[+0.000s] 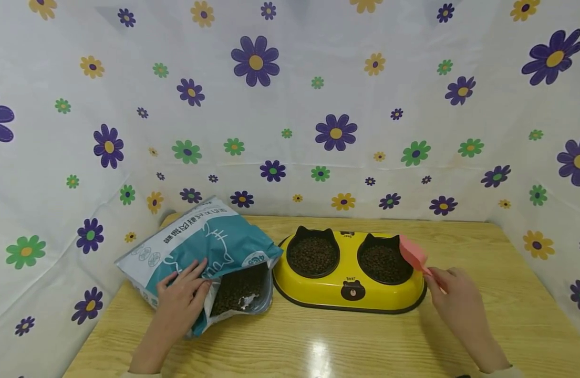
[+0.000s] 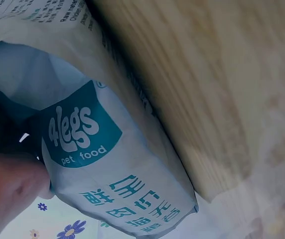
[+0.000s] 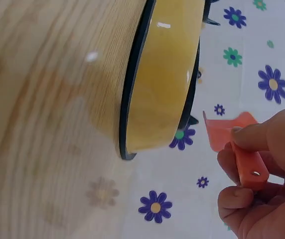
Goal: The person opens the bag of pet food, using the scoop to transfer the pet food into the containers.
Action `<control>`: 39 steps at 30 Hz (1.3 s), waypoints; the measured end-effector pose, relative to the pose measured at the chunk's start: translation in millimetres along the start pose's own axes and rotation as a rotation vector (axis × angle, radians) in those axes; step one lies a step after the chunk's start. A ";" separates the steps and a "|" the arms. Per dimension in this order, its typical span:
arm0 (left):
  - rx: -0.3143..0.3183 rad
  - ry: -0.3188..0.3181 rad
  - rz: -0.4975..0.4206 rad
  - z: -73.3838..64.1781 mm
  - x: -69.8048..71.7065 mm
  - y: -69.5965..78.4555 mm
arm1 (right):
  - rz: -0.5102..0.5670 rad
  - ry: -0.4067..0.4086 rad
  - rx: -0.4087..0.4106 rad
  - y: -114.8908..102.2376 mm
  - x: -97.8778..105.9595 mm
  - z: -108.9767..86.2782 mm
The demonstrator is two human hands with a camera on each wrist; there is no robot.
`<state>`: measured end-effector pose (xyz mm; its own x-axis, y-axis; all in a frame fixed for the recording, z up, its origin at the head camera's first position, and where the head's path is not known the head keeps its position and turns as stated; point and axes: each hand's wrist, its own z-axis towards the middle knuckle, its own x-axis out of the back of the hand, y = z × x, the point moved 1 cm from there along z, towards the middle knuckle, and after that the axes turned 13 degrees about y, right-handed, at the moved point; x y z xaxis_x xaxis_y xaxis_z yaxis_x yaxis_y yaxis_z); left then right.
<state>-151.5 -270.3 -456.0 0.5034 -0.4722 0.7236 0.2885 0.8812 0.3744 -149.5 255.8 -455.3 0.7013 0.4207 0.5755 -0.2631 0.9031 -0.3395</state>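
My left hand [image 1: 183, 291] grips the upper lip of a teal and white pet food bag [image 1: 202, 236], which lies on its side with its mouth facing me. Brown kibble [image 1: 235, 291] shows inside the mouth. In the left wrist view the bag's printed side [image 2: 127, 169] fills the middle, the hand at its left edge. My right hand [image 1: 460, 299] holds a pink scoop [image 1: 413, 253] by its handle, tilted at the right rim of a yellow double pet bowl [image 1: 349, 262]. Both black bowls, left [image 1: 313, 254] and right [image 1: 385, 261], contain kibble.
All of this stands on a light wooden table [image 1: 337, 341]. A white cloth [image 1: 290, 94] printed with purple, yellow and green flowers hangs behind and along both sides. The bag lies close to the left end of the yellow bowl stand.
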 end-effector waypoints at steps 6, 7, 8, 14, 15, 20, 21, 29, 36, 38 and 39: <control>0.042 -0.062 0.012 -0.1 6.6 -0.9 | 0.000 -0.113 -0.247 19.0 18.9 -6.7; 0.049 -0.085 0.022 -0.2 8.7 -0.4 | -0.008 -0.140 -0.279 23.0 22.1 -8.4; 0.055 -0.109 0.031 -0.5 10.9 0.1 | -0.015 -0.163 -0.305 27.0 24.7 -9.8; 0.043 -0.167 0.057 -5.9 20.2 9.7 | -0.048 -0.346 -0.427 44.4 35.5 -10.3; 0.038 -0.169 0.062 -8.5 21.3 11.4 | -0.046 -0.381 -0.450 46.4 36.0 -9.8; 0.024 -0.221 0.106 -24.7 25.4 20.8 | -0.040 -0.497 -0.533 56.9 37.6 -10.8; 0.013 -0.226 0.122 -27.8 25.8 22.7 | -0.041 -0.504 -0.540 58.7 38.1 -11.2; -0.058 -0.228 0.171 -44.0 24.5 32.1 | -0.101 -0.404 -0.350 63.4 42.0 -14.0; -0.179 -0.137 0.202 -50.7 21.7 29.7 | -0.176 -0.440 -0.200 61.1 38.1 -15.7; -0.207 -0.113 0.207 -52.6 20.6 28.7 | -0.185 -0.437 -0.146 60.6 36.2 -17.7; -0.211 -0.108 0.208 -53.2 20.0 28.5 | -0.187 -0.435 -0.125 61.0 35.4 -18.7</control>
<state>-89.9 -255.7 -461.7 0.4830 -0.2675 0.8338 0.3571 0.9296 0.0913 -128.4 324.3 -469.5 0.3797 0.2738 0.8837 -0.0590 0.9604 -0.2722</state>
